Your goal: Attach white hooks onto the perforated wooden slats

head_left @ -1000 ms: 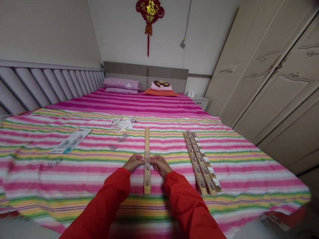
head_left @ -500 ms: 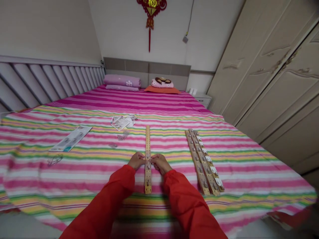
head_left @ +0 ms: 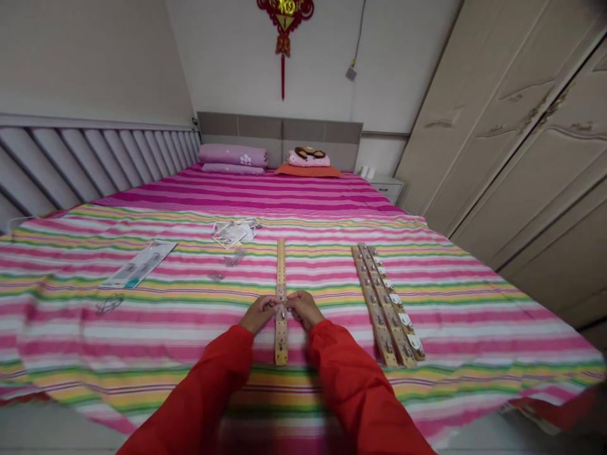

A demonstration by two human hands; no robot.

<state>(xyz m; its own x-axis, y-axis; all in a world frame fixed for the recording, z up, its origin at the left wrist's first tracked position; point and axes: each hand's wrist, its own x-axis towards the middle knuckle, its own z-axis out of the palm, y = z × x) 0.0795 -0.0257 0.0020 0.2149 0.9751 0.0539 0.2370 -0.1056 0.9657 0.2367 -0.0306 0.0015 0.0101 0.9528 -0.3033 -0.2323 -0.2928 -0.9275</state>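
Note:
A long wooden strip (head_left: 281,272) with a row of holes lies lengthwise on the striped bedspread (head_left: 142,316) in front of me. My left hand (head_left: 258,313) and my right hand (head_left: 303,308) meet over its near half, fingers pinched together on a small metal hook (head_left: 281,308) set in the strip. A few hooks sit in the strip below my fingers. Red sleeves cover both arms.
Three similar wooden strips (head_left: 386,306) fitted with hooks and white clips lie side by side to the right. A flat package (head_left: 137,264), torn wrappers (head_left: 232,232) and small loose hooks (head_left: 108,305) lie to the left. Pillows (head_left: 232,155) sit at the headboard; wardrobe doors (head_left: 521,139) stand on the right.
Both hands stay pinched at the same spot on the strip. The view has shifted slightly; nothing else on the bed has moved.

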